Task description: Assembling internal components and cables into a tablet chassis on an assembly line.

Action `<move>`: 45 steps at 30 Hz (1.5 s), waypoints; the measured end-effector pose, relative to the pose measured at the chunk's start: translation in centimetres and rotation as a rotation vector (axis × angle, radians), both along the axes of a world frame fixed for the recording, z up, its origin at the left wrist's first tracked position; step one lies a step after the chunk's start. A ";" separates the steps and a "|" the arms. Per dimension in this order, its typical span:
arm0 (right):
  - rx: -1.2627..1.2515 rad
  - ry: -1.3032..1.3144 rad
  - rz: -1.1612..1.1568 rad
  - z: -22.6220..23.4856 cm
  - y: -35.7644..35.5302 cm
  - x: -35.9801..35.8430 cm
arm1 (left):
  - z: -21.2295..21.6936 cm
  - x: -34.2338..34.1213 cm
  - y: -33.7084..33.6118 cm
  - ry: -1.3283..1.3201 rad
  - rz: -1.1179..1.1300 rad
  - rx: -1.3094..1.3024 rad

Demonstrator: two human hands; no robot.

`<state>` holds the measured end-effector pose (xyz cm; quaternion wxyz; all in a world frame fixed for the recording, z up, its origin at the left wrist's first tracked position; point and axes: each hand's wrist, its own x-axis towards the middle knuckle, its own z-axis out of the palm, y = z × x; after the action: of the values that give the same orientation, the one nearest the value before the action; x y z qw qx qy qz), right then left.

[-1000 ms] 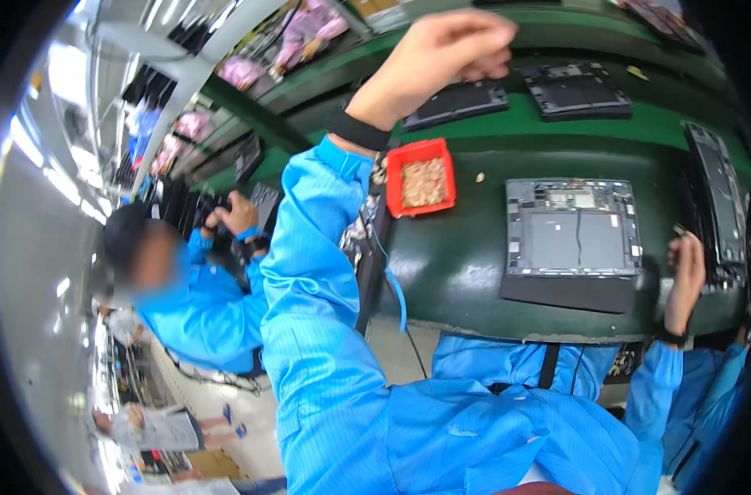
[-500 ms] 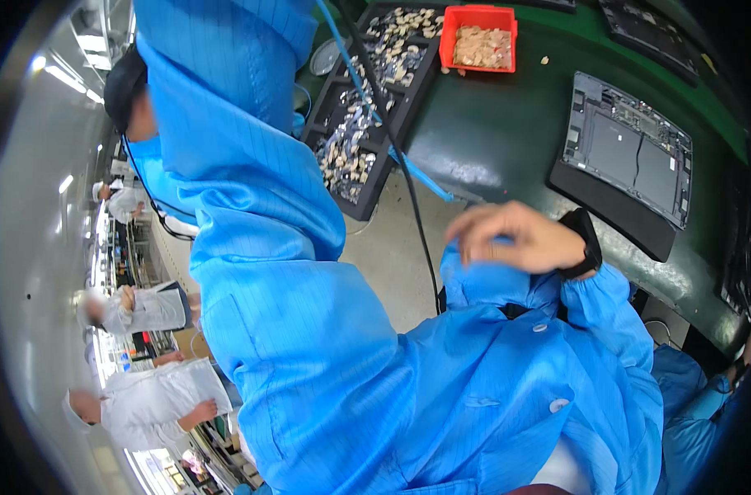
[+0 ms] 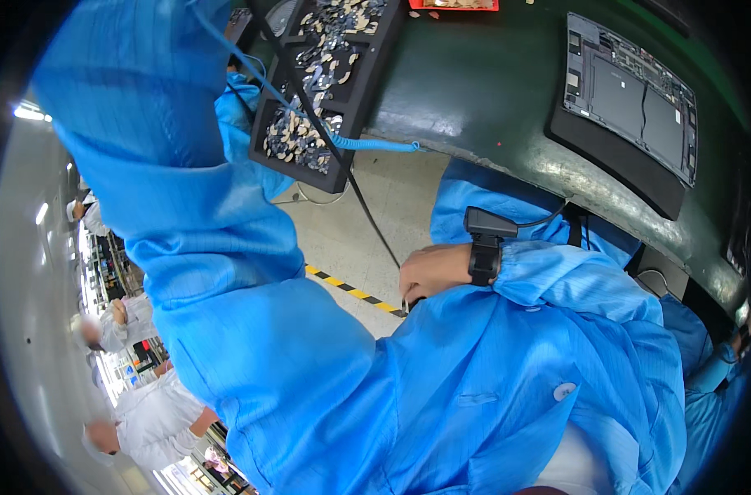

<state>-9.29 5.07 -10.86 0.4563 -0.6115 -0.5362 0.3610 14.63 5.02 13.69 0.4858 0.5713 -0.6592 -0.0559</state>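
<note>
My left arm in its blue sleeve reaches up along the left side; its hand is outside the picture. My right hand is in front of my coat, palm turned in and fingers curled downward. Between its fingertips is a small pale spot that I cannot make out. A black cord runs down to the knuckles; whether the fingers grip it or it passes behind them is hidden. Around the right wrist sits a black strap with a dark boxy device and a cable on it.
A black divided tray of small dark and beige pieces overhangs the green table edge. An opened laptop base lies on a black pad. A red bin shows at the top. A coiled blue cord crosses the tray.
My right hand has moved left and down, its fingers now curled. The tray, bin and laptop base sit higher in view, and the floor's striped tape has come into sight.
</note>
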 end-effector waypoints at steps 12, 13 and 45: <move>0.491 0.180 -0.282 0.0 16.7 -3.7 | -4.7 0.1 0.8 0.006 0.039 -0.093; 0.822 0.339 -0.542 3.8 20.2 -5.6 | -4.6 -0.4 4.1 -0.009 0.118 -0.086; -0.047 0.160 -1.535 5.7 -20.8 -13.9 | -19.9 38.0 -0.6 -0.135 1.580 0.783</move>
<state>-23.17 -15.68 -5.13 0.6030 -0.7936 0.0807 -0.0020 52.58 4.46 -6.22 0.1120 0.9872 -0.0325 0.1086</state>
